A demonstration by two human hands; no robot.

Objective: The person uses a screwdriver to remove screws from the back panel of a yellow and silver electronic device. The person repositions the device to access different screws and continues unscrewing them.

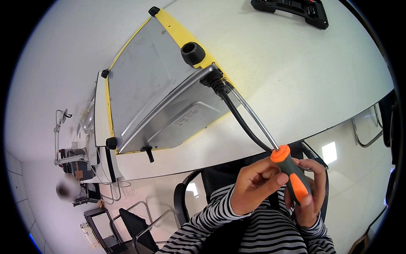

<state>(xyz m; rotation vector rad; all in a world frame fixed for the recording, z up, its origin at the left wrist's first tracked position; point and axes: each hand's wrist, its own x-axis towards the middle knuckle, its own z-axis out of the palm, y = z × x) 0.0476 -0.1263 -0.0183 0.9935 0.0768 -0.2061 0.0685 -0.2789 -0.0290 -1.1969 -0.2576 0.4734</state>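
Observation:
A long screwdriver (294, 174) with an orange and dark grey handle slants up and left from my hands. Its metal shaft reaches the corner of a yellow-edged, grey metal appliance (146, 70), with the tip beside a black plug; the exact contact point is too small to make out. My right hand (314, 192) is wrapped round the lower part of the handle. On its other side, my left hand (257, 184) is closed with its thumb against the handle. From the plug a black power cord (243, 120) runs down behind the handle, where hands hide it.
The appliance lies with its underside and black feet showing on a white table (304, 80). A black tool case (296, 9) sits at the far edge of view. Below are a black chair (137, 226) and, at left, a person (69, 187) near equipment.

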